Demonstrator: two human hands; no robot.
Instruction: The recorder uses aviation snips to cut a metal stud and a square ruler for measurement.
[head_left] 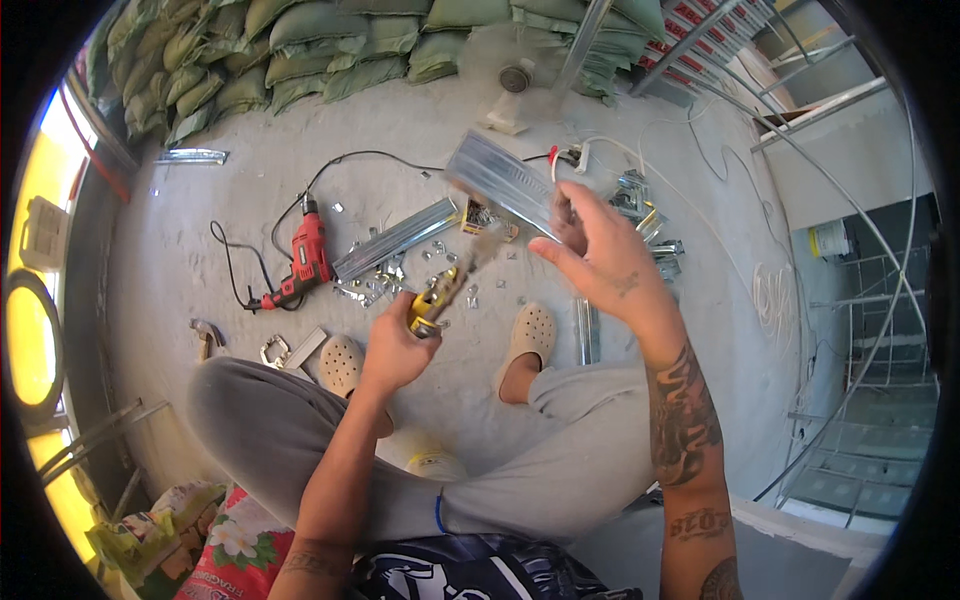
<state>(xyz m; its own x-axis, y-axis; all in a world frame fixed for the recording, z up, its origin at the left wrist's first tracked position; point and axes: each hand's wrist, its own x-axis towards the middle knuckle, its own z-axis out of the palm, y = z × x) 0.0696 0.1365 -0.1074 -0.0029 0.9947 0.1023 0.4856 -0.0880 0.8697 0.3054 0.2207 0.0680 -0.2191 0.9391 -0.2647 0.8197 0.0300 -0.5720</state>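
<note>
My left hand (398, 350) is closed round the yellow-and-dark handles of a pair of tin snips (432, 302). The blades point up and to the right and are smeared by motion. My right hand (612, 262) grips one end of a short, shiny metal channel (500, 180), thumb on the near side and fingers round the far side. The channel slants to the upper left, held above the floor and apart from the snips. Beneath it lie another long metal channel (398, 240), a small box of metal bits (487, 222) and scattered small metal pieces (375, 285).
A red corded drill (310, 250) lies to the left, its cable trailing behind. Nearer are a hammer (207, 338) and a metal bar (303, 348). A fan (513, 80) stands before stacked green sacks (320, 35). More metal pieces (668, 258) lie right of my right hand.
</note>
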